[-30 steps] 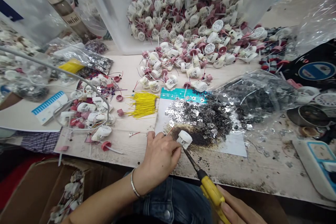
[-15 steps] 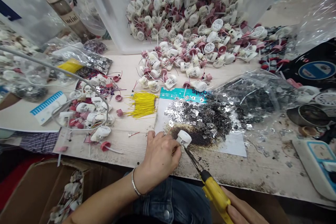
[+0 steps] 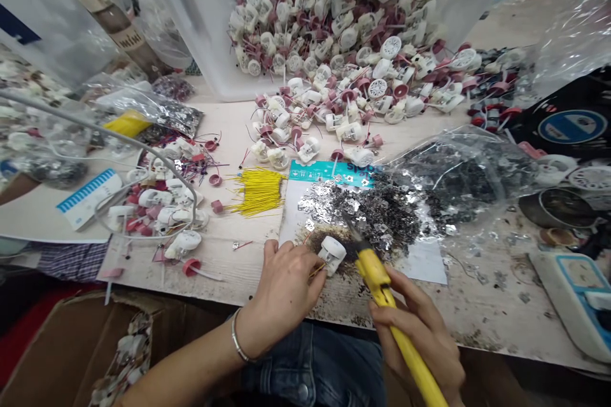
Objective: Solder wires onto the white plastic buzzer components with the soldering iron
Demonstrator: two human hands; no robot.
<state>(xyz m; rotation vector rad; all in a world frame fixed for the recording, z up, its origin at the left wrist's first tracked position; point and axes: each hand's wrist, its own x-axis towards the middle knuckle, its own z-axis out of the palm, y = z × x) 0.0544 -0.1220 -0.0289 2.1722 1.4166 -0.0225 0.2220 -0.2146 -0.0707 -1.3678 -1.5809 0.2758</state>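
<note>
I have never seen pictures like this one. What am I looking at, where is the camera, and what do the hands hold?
This picture comes from one camera worn on a person's head, looking down at their own hands. The left hand holds a small white plastic part. The right hand grips a yellow-handled soldering iron. On the pale wood-patterned workbench lie a bundle of thin yellow wires and a heap of small silver metal pieces on a white sheet. Behind them stands a clear plastic bin full of white parts with red pieces.
</note>
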